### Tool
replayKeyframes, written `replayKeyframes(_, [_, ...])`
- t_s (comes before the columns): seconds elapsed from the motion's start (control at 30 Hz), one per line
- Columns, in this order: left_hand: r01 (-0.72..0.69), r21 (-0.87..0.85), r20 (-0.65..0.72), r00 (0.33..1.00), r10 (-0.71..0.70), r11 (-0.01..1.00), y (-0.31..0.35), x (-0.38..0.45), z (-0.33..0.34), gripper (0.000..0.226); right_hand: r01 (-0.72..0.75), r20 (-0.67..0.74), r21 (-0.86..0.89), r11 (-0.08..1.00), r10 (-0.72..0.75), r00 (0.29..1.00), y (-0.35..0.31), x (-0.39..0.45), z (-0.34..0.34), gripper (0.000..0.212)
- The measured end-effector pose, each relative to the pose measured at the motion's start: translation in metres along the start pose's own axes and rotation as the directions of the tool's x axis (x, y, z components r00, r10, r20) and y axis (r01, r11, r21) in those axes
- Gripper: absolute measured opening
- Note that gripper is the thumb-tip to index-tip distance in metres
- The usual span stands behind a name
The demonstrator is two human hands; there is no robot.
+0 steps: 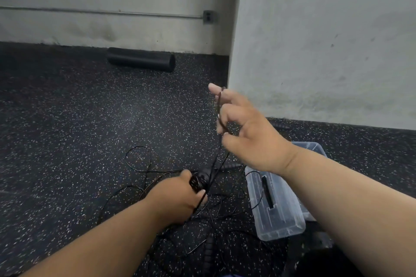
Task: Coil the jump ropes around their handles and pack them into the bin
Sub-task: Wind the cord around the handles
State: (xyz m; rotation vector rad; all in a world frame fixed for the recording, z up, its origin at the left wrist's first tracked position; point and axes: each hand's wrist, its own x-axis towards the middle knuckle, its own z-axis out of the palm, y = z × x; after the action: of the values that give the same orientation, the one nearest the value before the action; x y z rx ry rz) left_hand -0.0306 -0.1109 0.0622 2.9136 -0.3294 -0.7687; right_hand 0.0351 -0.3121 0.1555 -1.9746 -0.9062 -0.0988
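Observation:
My left hand (180, 198) grips a pair of black jump-rope handles (201, 181) low in the middle of the view, with thin black cord wound on them. A taut stretch of that cord (219, 155) rises to my right hand (245, 132), which holds it looped between thumb and curled fingers, above and right of the handles. More loose black cord (139, 159) lies tangled on the floor around and under my hands. Another ribbed black handle (209, 247) lies on the floor below. The clear plastic bin (279, 225) stands to the right, partly behind my right forearm.
A black strip (267, 191) lies inside the bin. A black foam roller (141, 59) lies by the far wall. A grey wall corner (231, 69) juts out at the right. Another ribbed handle (281, 125) lies near that wall. The floor is dark speckled rubber.

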Motion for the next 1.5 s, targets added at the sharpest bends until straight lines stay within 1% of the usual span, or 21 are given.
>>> replayKeyframes(0.07, [-0.058, 0.039, 0.053, 0.997, 0.056, 0.998, 0.005, -0.003, 0.007, 0.034, 0.122, 0.068, -0.134, 0.983, -0.114, 0.991, -0.007, -0.001, 0.002, 0.022])
replayKeyframes(0.1, [-0.065, 0.029, 0.087, 0.994, 0.062, 0.997, 0.006, -0.003, 0.01, 0.048, 0.145, 0.092, -0.151, 0.978, -0.132, 0.987, -0.01, -0.001, 0.005, 0.021])
replayKeyframes(0.17, [-0.028, -0.147, 0.178, 0.983, 0.054, 0.989, 0.013, -0.004, 0.013, 0.076, 0.159, 0.138, -0.102, 0.982, -0.145, 0.98, -0.014, -0.001, 0.015, 0.023])
replayKeyframes(0.27, [-0.123, -0.132, 0.219, 0.964, 0.149, 0.984, 0.034, -0.017, 0.007, 0.072, 0.111, 0.209, 0.024, 0.994, -0.114, 0.971, -0.014, 0.001, 0.025, 0.027])
replayKeyframes(0.37, [-0.264, -0.102, 0.05, 0.962, 0.27, 0.959, 0.046, -0.025, 0.002, 0.064, -0.015, 0.208, 0.073, 0.997, 0.0, 0.978, -0.006, 0.002, 0.029, 0.033])
replayKeyframes(0.43, [-0.365, -0.084, -0.109, 0.928, 0.355, 0.927, 0.044, -0.029, -0.003, 0.065, -0.187, 0.192, 0.085, 0.979, 0.168, 0.967, 0.009, 0.002, 0.027, 0.031])
replayKeyframes(0.53, [-0.497, -0.205, -0.356, 0.84, 0.409, 0.843, 0.03, -0.033, -0.017, 0.059, -0.445, 0.265, 0.162, 0.881, 0.395, 0.879, 0.028, -0.001, 0.022, 0.053])
replayKeyframes(0.57, [-0.529, -0.283, -0.426, 0.817, 0.39, 0.8, 0.025, -0.036, -0.02, 0.053, -0.519, 0.281, 0.191, 0.833, 0.46, 0.842, 0.034, -0.003, 0.022, 0.06])
replayKeyframes(0.63, [-0.559, -0.447, -0.508, 0.801, 0.316, 0.698, 0.016, -0.036, -0.018, 0.047, -0.627, 0.323, 0.273, 0.729, 0.544, 0.774, 0.043, -0.004, 0.031, 0.053])
replayKeyframes(0.73, [-0.557, -0.603, -0.552, 0.808, 0.205, 0.571, 0.014, -0.036, -0.008, 0.051, -0.719, 0.329, 0.329, 0.612, 0.64, 0.695, 0.051, 0.0, 0.05, 0.047])
replayKeyframes(0.83, [-0.538, -0.645, -0.577, 0.809, 0.117, 0.542, 0.017, -0.038, -0.004, 0.049, -0.716, 0.322, 0.498, 0.49, 0.662, 0.677, 0.048, 0.0, 0.051, 0.046])
replayKeyframes(0.87, [-0.521, -0.641, -0.591, 0.803, 0.07, 0.564, 0.017, -0.038, -0.005, 0.044, -0.695, 0.271, 0.532, 0.484, 0.68, 0.681, 0.051, -0.003, 0.045, 0.038])
replayKeyframes(0.93, [-0.471, -0.692, -0.596, 0.8, -0.066, 0.547, 0.02, -0.04, -0.008, 0.034, -0.672, 0.13, 0.432, 0.601, 0.696, 0.706, 0.057, -0.009, 0.039, 0.026])
replayKeyframes(1.0, [-0.421, -0.823, -0.522, 0.824, -0.217, 0.382, 0.022, -0.04, -0.013, 0.036, -0.715, 0.121, 0.332, 0.615, 0.724, 0.679, 0.058, -0.014, 0.04, 0.033])
replayKeyframes(1.1, [-0.349, -0.925, -0.379, 0.831, -0.407, 0.149, 0.019, -0.031, -0.017, 0.042, -0.757, 0.206, 0.379, 0.532, 0.749, 0.63, 0.055, -0.027, 0.062, 0.04])
replayKeyframes(1.17, [-0.321, -0.947, -0.284, 0.831, -0.479, 0.005, 0.011, -0.022, -0.017, 0.04, -0.744, 0.217, 0.362, 0.561, 0.725, 0.653, 0.049, -0.035, 0.076, 0.063])
replayKeyframes(1.23, [-0.274, -0.961, -0.215, 0.842, -0.495, -0.047, 0.002, -0.014, -0.016, 0.03, -0.665, 0.197, 0.291, 0.688, 0.637, 0.745, 0.043, -0.043, 0.087, 0.073])
replayKeyframes(1.3, [-0.181, -0.983, -0.17, 0.867, -0.469, 0.021, -0.005, -0.011, -0.018, 0.026, -0.464, 0.085, 0.081, 0.882, 0.458, 0.885, 0.039, -0.053, 0.089, 0.069])
replayKeyframes(1.33, [-0.131, -0.989, -0.148, 0.885, -0.441, 0.067, -0.007, -0.012, -0.022, 0.025, -0.383, 0.011, -0.023, 0.923, 0.383, 0.924, 0.038, -0.054, 0.086, 0.063])
replayKeyframes(1.4, [-0.042, -0.99, -0.087, 0.931, -0.354, 0.131, -0.007, -0.018, -0.03, 0.024, -0.21, -0.066, -0.227, 0.951, 0.201, 0.977, 0.046, -0.053, 0.073, 0.056])
replayKeyframes(1.5, [0.073, -0.963, 0.015, 0.976, -0.218, 0.261, -0.002, -0.027, -0.035, 0.027, 0.184, 0.099, -0.479, 0.858, -0.155, 0.983, 0.063, -0.046, 0.05, 0.055])
